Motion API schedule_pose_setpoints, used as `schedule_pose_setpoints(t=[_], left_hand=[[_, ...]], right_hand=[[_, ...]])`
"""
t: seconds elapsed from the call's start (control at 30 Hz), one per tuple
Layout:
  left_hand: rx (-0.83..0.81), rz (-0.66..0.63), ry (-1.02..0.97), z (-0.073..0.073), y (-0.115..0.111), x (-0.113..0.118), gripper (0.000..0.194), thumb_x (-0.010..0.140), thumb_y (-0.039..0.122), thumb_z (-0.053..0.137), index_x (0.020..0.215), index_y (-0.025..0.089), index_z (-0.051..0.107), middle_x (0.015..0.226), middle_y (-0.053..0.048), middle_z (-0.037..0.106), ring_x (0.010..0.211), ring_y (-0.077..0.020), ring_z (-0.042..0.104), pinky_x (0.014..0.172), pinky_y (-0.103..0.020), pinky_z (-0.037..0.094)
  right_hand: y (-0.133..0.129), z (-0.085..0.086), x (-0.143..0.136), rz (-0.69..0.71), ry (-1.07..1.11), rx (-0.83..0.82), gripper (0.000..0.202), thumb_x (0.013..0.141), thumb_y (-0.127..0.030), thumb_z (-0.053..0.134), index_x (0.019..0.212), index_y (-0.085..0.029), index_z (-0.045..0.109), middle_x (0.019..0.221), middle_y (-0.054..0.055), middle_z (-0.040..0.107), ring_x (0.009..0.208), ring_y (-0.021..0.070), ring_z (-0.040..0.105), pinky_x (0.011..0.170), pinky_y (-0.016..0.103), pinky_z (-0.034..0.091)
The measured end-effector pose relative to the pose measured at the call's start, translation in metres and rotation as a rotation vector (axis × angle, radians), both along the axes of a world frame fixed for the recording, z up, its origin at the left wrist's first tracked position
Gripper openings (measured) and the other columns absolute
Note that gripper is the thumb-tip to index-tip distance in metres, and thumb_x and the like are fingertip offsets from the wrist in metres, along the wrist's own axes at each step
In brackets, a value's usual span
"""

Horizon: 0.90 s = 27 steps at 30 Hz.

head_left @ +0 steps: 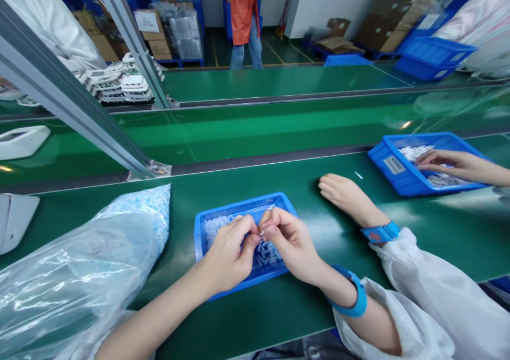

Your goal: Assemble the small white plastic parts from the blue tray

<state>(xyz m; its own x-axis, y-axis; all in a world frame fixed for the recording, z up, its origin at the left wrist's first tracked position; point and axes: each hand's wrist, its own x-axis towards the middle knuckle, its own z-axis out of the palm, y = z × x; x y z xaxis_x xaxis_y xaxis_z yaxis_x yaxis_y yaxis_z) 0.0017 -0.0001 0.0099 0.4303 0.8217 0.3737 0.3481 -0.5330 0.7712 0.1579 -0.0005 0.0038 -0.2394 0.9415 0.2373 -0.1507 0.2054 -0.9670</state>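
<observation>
Over a blue bin point(198, 243) of small white plastic pieces point(266, 253), my two hands meet fingertip to fingertip. My left hand point(233, 251) pinches a tiny white piece point(262, 234) between thumb and forefinger. From the other side my right hand point(292, 245), with a blue strap point(354, 296) on its wrist, pinches at the same piece. Fingers hide most of it, so its shape cannot be made out. Some pieces lie in a paler heap at the bin's left end, others are spread at the right.
A clear plastic bag point(119, 243) of small pale-blue pieces lies left. On the right, a co-worker's hand point(346, 195) rests on the green bench point(319, 307); another hand point(458, 166) reaches into a second blue bin point(406, 176). A metal post point(79, 89) slants at left.
</observation>
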Motion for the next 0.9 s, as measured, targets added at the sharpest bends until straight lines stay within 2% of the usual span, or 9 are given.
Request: schedule_pose_setpoints(t=[0.13, 0.3, 0.43, 0.73, 0.9], left_hand=[[0.015, 0.014, 0.008, -0.0006, -0.0012, 0.0007, 0.016, 0.089, 0.012, 0.043, 0.075, 0.02, 0.044, 0.062, 0.003, 0.051, 0.054, -0.0111, 0.048, 0.052, -0.022, 0.037], [0.036, 0.061, 0.024, -0.0011, -0.0021, 0.0018, 0.019, 0.084, 0.006, 0.042, 0.071, 0.021, 0.042, 0.057, 0.005, 0.047, 0.049, -0.0098, 0.046, 0.049, -0.021, 0.035], [0.048, 0.104, 0.029, -0.0025, -0.0019, 0.0027, 0.02, 0.08, 0.003, 0.041, 0.07, 0.02, 0.043, 0.056, 0.005, 0.047, 0.048, -0.0098, 0.047, 0.048, -0.021, 0.036], [0.068, 0.148, 0.016, -0.0044, -0.0034, 0.0041, 0.021, 0.081, 0.003, 0.043, 0.068, 0.019, 0.044, 0.055, 0.004, 0.047, 0.047, -0.0085, 0.047, 0.048, -0.019, 0.036], [0.035, 0.162, -0.087, -0.0017, -0.0043, 0.0023, 0.013, 0.089, 0.012, 0.049, 0.078, 0.018, 0.052, 0.067, 0.001, 0.058, 0.061, -0.0108, 0.056, 0.058, -0.021, 0.043]], right_hand=[[-0.0015, -0.0035, 0.001, -0.006, -0.096, 0.075, 0.023, 0.094, -0.03, 0.052, 0.073, -0.02, 0.047, 0.07, -0.001, 0.054, 0.064, 0.0126, 0.051, 0.06, 0.026, 0.043], [-0.0037, -0.0031, 0.0014, -0.058, -0.337, 0.286, 0.02, 0.092, -0.016, 0.048, 0.072, -0.02, 0.047, 0.07, 0.0, 0.053, 0.066, 0.014, 0.051, 0.061, 0.028, 0.042], [-0.0041, -0.0008, -0.0002, -0.081, -0.388, 0.346, 0.022, 0.091, -0.011, 0.047, 0.071, -0.02, 0.046, 0.069, -0.001, 0.051, 0.066, 0.0138, 0.051, 0.062, 0.028, 0.041], [-0.0044, 0.0005, -0.0013, -0.031, -0.343, 0.186, 0.025, 0.092, -0.016, 0.049, 0.068, -0.02, 0.045, 0.067, -0.002, 0.049, 0.064, 0.0121, 0.048, 0.062, 0.027, 0.038], [-0.0035, -0.0009, -0.0034, -0.068, -0.041, 0.073, 0.023, 0.091, -0.029, 0.057, 0.071, -0.02, 0.05, 0.069, 0.0, 0.056, 0.065, 0.0133, 0.052, 0.06, 0.026, 0.041]])
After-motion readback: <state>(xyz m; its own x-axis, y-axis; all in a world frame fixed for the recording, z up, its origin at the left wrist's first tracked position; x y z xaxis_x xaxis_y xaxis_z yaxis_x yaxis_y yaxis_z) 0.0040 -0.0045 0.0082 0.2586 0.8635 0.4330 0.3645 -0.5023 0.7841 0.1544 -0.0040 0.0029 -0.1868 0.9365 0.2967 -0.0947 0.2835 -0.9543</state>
